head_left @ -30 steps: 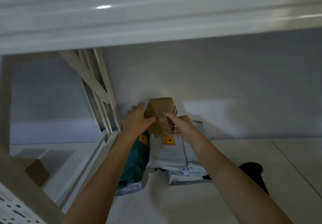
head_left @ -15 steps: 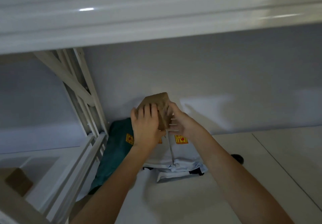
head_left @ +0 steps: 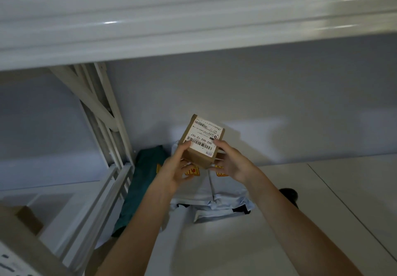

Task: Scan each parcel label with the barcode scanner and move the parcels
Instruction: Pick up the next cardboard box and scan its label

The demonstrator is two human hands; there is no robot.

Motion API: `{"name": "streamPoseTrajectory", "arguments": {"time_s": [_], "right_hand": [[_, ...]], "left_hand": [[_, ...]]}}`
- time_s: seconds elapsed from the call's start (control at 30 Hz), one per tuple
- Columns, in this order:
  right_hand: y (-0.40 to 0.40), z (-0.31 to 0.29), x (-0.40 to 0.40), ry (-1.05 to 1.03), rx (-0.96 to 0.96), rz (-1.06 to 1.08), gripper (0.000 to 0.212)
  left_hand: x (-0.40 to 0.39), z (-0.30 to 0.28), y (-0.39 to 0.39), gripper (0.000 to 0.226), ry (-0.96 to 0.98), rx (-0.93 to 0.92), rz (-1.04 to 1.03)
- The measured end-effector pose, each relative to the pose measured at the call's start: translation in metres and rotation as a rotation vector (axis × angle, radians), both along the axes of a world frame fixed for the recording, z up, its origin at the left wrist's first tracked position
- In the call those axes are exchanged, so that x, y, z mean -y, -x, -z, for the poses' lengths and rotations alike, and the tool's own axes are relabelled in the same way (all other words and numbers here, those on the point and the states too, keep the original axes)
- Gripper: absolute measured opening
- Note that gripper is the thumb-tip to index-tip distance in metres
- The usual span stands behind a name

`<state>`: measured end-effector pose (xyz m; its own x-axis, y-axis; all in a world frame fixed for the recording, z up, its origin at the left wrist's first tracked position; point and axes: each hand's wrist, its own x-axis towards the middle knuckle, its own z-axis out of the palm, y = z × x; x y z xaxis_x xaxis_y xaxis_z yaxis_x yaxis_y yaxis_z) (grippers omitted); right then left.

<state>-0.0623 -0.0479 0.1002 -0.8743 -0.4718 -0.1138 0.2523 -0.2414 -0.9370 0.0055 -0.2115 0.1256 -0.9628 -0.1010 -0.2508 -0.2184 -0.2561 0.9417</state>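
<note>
I hold a small brown cardboard parcel (head_left: 198,157) up inside the shelf bay, its white barcode label (head_left: 204,137) turned towards me. My left hand (head_left: 175,171) grips its left side from below. On its right side, my right hand (head_left: 231,163) holds it with fingers curled round the edge. Under the box lie white poly-bag parcels (head_left: 217,198) with yellow-red stickers and a dark green bag parcel (head_left: 142,181). A black object (head_left: 289,194), possibly the scanner, lies on the shelf beside my right forearm.
The upper shelf board (head_left: 193,18) overhangs closely above. A white shelf frame with diagonal brace (head_left: 101,112) stands to the left. A cardboard box (head_left: 28,217) sits in the bay to the left, and a labelled box corner (head_left: 12,263) is at bottom left. The shelf surface (head_left: 333,200) stretches right.
The box has been turned over between my hands, so its label now faces me. My left hand moved from the box's top to underneath its left side.
</note>
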Motion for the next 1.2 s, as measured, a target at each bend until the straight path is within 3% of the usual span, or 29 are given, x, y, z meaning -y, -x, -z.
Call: {"name": "streamPoseTrajectory", "arguments": {"time_s": [0.13, 0.23, 0.3, 0.37, 0.53, 0.6, 0.67, 0.73, 0.8, 0.9, 0.97, 1.07, 1.2], "right_hand": [[-0.004, -0.004, -0.015, -0.127, -0.104, 0.010, 0.030], [-0.008, -0.007, -0.030, -0.160, -0.149, -0.013, 0.031], [-0.012, -0.008, -0.038, -0.181, -0.177, -0.012, 0.026], [-0.014, -0.008, -0.045, -0.217, -0.191, -0.002, 0.027], [-0.023, -0.002, -0.066, -0.279, -0.252, 0.022, 0.038], [-0.023, 0.011, -0.079, -0.451, -0.273, 0.243, 0.049], [-0.019, 0.034, -0.100, -0.806, -0.312, 0.503, 0.052], [-0.019, 0.063, -0.128, -1.192, -0.230, 0.586, 0.051], [-0.024, 0.087, -0.150, -1.350, -0.078, 0.559, 0.055], [-0.028, 0.112, -0.161, -1.230, 0.122, 0.417, 0.056], [-0.032, 0.125, -0.162, -1.189, 0.147, 0.374, 0.030], [-0.034, 0.131, -0.163, -1.087, 0.178, 0.418, 0.029], [-0.045, 0.119, -0.159, -0.643, 0.327, 0.457, 0.012]], "left_hand": [[0.017, -0.004, -0.001, 0.041, 0.269, -0.040, 0.012], [0.026, -0.010, -0.002, 0.032, 0.406, -0.047, 0.139], [0.026, -0.010, -0.002, 0.037, 0.472, -0.051, 0.203], [0.021, -0.009, -0.001, 0.046, 0.508, -0.043, 0.269], [0.007, 0.000, 0.004, 0.033, 0.443, -0.052, 0.335], [0.004, 0.006, 0.006, 0.028, 0.397, -0.056, 0.297], [0.003, 0.011, 0.009, 0.028, 0.361, -0.042, 0.232], [0.003, 0.016, 0.011, 0.032, 0.329, -0.027, 0.171], [0.002, 0.018, 0.014, 0.036, 0.306, -0.020, 0.140], [0.000, 0.020, 0.016, 0.046, 0.293, -0.010, 0.126], [-0.002, 0.021, 0.017, 0.057, 0.292, -0.015, 0.133], [-0.005, 0.019, 0.018, 0.061, 0.287, -0.024, 0.146], [-0.006, 0.014, 0.019, 0.059, 0.282, -0.027, 0.153]]}}
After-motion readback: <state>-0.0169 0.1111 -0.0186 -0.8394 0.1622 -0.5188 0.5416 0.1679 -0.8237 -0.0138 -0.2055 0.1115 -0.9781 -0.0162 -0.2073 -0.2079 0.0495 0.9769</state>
